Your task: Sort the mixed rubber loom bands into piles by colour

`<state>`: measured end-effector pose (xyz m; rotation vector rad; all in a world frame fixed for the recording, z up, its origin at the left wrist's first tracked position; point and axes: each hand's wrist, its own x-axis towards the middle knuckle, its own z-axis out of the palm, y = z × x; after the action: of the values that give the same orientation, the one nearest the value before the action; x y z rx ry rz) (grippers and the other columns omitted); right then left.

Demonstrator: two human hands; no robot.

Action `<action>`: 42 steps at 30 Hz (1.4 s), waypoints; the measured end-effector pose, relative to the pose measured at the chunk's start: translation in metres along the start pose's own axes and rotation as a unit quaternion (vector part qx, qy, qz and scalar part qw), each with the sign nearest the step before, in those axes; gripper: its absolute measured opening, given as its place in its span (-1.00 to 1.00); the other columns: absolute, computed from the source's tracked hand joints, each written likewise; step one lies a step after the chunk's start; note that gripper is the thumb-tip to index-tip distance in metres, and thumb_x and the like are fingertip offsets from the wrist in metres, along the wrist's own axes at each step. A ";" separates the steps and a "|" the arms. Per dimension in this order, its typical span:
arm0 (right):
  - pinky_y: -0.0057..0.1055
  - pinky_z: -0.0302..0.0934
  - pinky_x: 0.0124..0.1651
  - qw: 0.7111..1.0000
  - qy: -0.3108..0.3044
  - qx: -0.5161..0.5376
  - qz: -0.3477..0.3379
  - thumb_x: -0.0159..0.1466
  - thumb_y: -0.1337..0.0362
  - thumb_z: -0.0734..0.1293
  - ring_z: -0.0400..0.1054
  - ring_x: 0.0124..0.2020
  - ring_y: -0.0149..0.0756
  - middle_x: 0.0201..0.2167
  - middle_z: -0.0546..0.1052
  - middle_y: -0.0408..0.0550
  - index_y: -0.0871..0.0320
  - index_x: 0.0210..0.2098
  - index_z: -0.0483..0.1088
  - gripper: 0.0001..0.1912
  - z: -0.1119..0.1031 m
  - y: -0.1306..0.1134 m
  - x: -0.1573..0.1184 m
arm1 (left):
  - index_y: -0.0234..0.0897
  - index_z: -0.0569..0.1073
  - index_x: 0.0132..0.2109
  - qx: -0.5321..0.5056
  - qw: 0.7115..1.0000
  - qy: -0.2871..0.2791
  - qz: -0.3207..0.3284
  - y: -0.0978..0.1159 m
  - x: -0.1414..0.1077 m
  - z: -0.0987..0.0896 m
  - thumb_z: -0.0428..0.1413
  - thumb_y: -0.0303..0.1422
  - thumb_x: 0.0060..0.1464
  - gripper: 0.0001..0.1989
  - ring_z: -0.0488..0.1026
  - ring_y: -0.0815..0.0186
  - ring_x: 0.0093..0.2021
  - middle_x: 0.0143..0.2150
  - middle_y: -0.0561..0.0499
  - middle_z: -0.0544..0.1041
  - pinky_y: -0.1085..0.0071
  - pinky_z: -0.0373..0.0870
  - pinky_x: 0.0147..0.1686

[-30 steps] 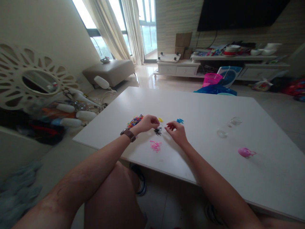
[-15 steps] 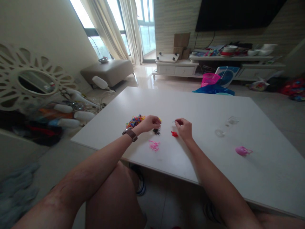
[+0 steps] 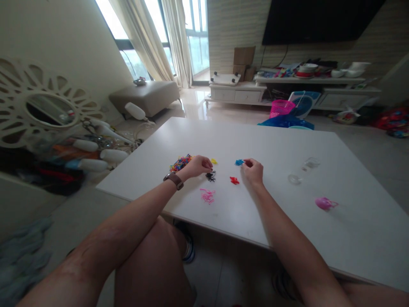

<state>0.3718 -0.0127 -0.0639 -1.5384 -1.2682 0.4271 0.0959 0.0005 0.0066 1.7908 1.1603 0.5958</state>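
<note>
right fingers (image 3: 244,162) beside blue pile (image 3: 239,162)

Pink basket (image 3: 281,108) before a white cabinet (image 3: 244,94), beneath a black television (image 3: 319,22).

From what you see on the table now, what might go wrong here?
The left hand is low beside the black pile and might brush it into the mixed pile. The right hand, at the blue pile, could drag a piece toward the nearby red pile.
</note>
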 end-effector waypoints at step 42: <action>-0.29 0.29 -0.20 0.999 0.028 0.022 -0.027 0.09 0.30 0.28 0.38 -0.36 -0.26 -0.40 0.50 -0.06 0.15 -0.40 0.43 -0.89 0.001 -0.008 -0.003 | -0.26 0.63 -0.43 0.252 0.961 0.035 -0.111 -0.039 -0.048 -0.076 0.27 -0.35 -0.29 -0.84 0.34 0.35 -0.48 -0.53 0.06 0.52 0.44 0.19 -0.46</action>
<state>0.3658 -0.0157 -0.0590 -1.4662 -1.2456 0.3735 -0.0016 -0.0037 0.0123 2.0253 1.6458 0.2421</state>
